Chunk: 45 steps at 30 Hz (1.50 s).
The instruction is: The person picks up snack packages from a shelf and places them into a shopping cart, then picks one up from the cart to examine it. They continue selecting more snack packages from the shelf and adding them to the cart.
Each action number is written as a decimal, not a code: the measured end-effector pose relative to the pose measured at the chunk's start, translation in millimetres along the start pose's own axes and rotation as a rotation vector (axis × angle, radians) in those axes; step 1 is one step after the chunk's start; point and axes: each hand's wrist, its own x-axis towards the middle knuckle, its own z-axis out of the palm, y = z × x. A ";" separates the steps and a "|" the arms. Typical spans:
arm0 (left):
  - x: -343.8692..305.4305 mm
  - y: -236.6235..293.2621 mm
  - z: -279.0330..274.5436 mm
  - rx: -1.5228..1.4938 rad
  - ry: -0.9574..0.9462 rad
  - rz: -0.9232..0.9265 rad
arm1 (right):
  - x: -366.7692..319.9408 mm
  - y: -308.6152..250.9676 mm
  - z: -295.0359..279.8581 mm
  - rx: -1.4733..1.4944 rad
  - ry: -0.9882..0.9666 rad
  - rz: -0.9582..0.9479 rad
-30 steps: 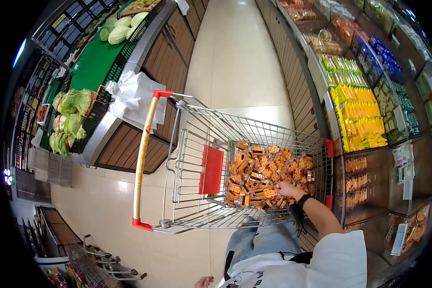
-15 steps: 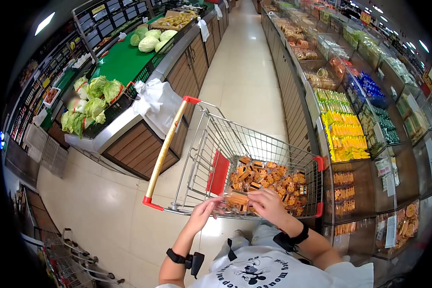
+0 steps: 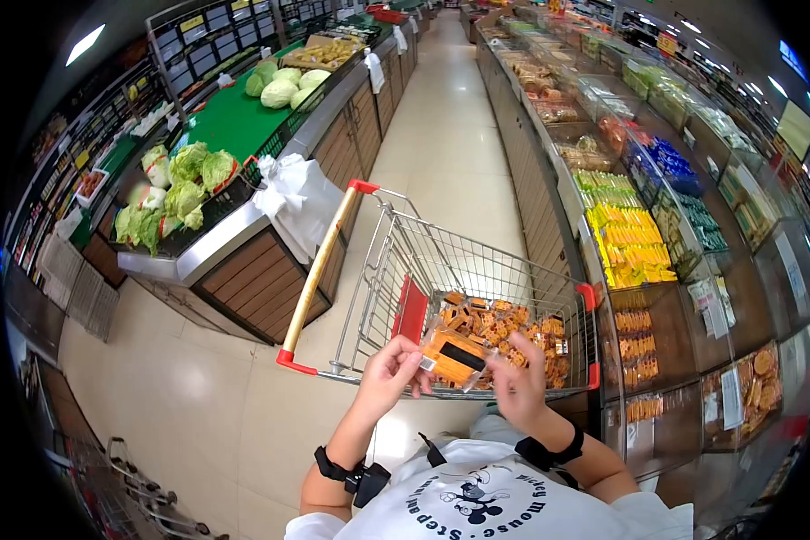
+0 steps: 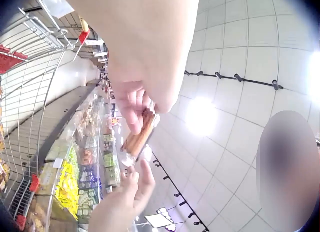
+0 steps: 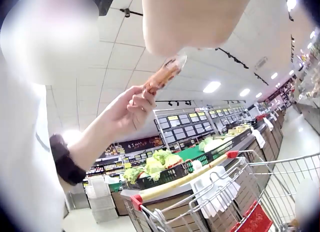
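A clear-wrapped snack packet, orange with a black band, is held above the shopping cart. My left hand pinches its left end between thumb and fingers. At the packet's other end, my right hand has its fingers raised and spread, the thumb side right by the wrapper. In the left wrist view the right hand's fingers are close to the loose wrapper end. The right wrist view shows the left hand gripping the packet. Below, many similar orange packets lie in the cart.
On the right runs a long bin counter with yellow packets and other snacks. At left stands a vegetable stand with lettuce, cabbages and hanging white bags. An aisle floor stretches ahead between them.
My right hand has risen from the pile in the cart with a packet. The left hand has come up from low in view and now grips that packet, while the right fingers have loosened.
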 end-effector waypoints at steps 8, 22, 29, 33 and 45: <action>4.0 -15.1 2.2 0.378 -0.092 0.046 | 22.7 -2.2 -10.4 1.013 -0.651 0.787; 31.8 -22.7 52.9 0.323 -0.451 -0.022 | 4.3 18.8 -58.8 0.889 0.008 0.869; 43.0 -5.4 126.3 0.473 -0.482 0.147 | -12.6 28.1 -123.4 0.981 0.016 0.790; 51.2 -4.1 168.0 0.508 -0.546 0.191 | -25.4 46.1 -158.4 1.019 0.048 0.754; 94.3 -82.3 314.5 0.243 -0.719 -0.085 | -90.6 103.1 -266.3 0.713 0.438 0.854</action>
